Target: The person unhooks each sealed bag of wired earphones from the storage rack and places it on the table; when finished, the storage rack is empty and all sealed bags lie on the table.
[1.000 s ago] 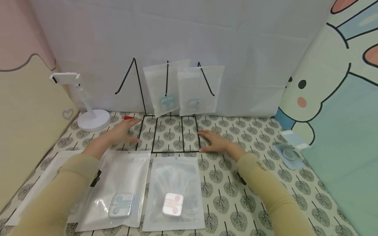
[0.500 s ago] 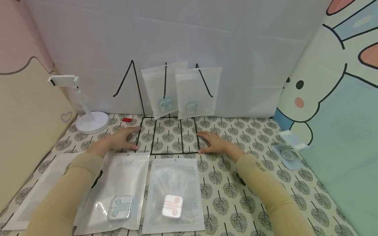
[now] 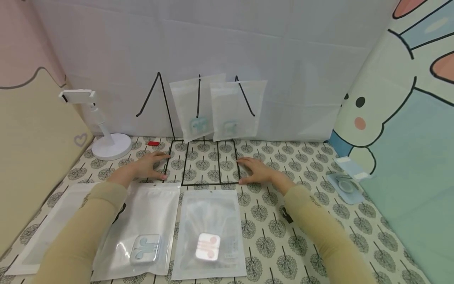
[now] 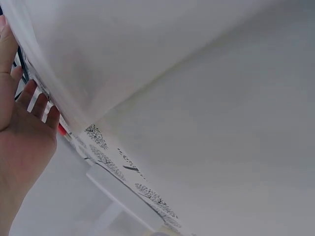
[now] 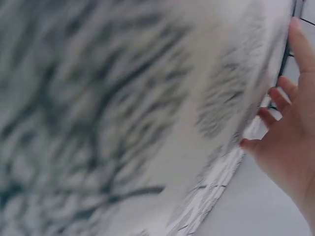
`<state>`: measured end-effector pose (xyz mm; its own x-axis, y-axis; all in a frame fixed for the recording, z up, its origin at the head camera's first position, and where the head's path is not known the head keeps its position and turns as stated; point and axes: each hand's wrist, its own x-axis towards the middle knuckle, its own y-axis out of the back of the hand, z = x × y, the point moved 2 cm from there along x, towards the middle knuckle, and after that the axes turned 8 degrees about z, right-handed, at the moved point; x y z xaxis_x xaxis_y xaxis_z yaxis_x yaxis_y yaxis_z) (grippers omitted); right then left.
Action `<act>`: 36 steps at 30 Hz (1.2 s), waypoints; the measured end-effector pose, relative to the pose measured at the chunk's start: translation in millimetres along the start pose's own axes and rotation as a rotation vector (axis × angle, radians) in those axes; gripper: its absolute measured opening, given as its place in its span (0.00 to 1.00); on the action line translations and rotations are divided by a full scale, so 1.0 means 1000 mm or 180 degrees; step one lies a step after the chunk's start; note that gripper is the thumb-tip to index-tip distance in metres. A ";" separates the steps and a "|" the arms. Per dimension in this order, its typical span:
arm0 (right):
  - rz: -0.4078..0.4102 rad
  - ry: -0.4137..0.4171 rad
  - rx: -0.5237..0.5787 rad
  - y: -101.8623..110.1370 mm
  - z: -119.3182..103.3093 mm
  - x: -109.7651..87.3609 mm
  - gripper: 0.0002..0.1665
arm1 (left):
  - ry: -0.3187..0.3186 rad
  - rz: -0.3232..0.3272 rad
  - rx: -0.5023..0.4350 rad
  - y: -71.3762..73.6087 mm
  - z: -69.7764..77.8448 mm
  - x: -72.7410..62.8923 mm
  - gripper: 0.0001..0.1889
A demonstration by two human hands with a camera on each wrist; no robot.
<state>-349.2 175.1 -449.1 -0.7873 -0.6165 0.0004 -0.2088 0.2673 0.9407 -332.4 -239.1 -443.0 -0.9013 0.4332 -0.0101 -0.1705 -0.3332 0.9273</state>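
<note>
A black wire rack (image 3: 183,184) stands at the back of the table, its base flat and its hooks rising behind. Two frosted zip bags (image 3: 237,106) hang from its middle and right hooks, each with a bluish earphone case inside. My left hand (image 3: 149,165) lies at the base's left side, fingers spread. At the right side is my right hand (image 3: 258,170), also spread; neither holds anything. Nearer me lie a zip bag (image 3: 156,209) with a blue earphone case (image 3: 145,249) and another zip bag (image 3: 211,209) with a pink earphone case (image 3: 207,246).
Another zip bag (image 3: 46,232) lies at far left, partly under my left forearm. A white phone stand (image 3: 111,146) stands at the back left, near a small red object (image 3: 153,143). A light blue plastic piece with a round disc (image 3: 345,186) lies on the right.
My left hand has come slightly down and toward me, uncovering more of the small red object. The right hand stays at the rack's right side. The head view has shifted a little.
</note>
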 end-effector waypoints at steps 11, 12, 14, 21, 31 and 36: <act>0.0429 -0.0160 0.0573 0.021 -0.039 0.012 0.47 | 0.0037 -0.0004 -0.0085 -0.003 -0.002 -0.001 0.49; 0.0488 -0.0133 0.0603 0.025 -0.045 0.013 0.46 | 0.0046 -0.0008 -0.0105 -0.002 -0.002 -0.001 0.49; 0.0617 -0.0063 0.0664 0.031 -0.057 0.019 0.44 | 0.0052 -0.0014 -0.0110 -0.001 -0.002 -0.001 0.49; 0.1021 0.0111 0.0753 0.039 -0.093 0.047 0.42 | 0.0109 -0.0076 -0.0093 0.000 0.000 0.000 0.49; 0.1030 0.0131 0.1003 0.042 -0.116 0.084 0.46 | 0.0134 -0.0064 -0.0080 -0.002 0.001 0.000 0.50; 0.1072 0.0079 0.1191 0.045 -0.109 0.093 0.47 | 0.0070 0.0024 0.0087 -0.002 0.007 0.001 0.48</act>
<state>-369.0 48.9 -369.3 -0.8338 -0.4665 0.2953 -0.1428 0.6989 0.7008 -330.7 -232.5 -441.9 -0.9110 0.4123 -0.0111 -0.1531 -0.3132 0.9373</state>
